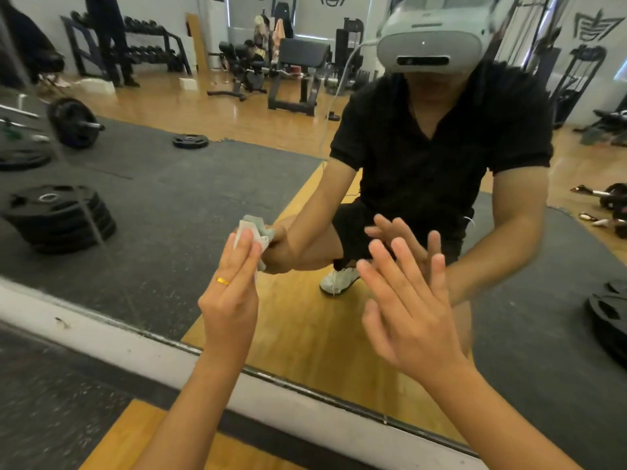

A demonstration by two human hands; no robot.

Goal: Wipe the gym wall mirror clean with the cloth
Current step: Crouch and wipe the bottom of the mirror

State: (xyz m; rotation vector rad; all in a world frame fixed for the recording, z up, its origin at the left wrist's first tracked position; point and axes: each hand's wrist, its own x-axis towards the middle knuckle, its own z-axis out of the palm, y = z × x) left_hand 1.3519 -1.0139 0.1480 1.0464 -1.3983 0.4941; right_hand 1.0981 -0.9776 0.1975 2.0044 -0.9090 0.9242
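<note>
Left hand (230, 293) presses cloth (252, 228) against the mirror (169, 198).

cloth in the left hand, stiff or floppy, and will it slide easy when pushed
Probably floppy: the cloth bunches in folds under the left hand. Likely light: flat fingers alone seem to pin it to the mirror. It should slide easily on glass.

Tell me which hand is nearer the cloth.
Left. The left hand presses the cloth against the mirror with straight fingers. The right hand is open, off to the cloth's right and apart from it.
</note>
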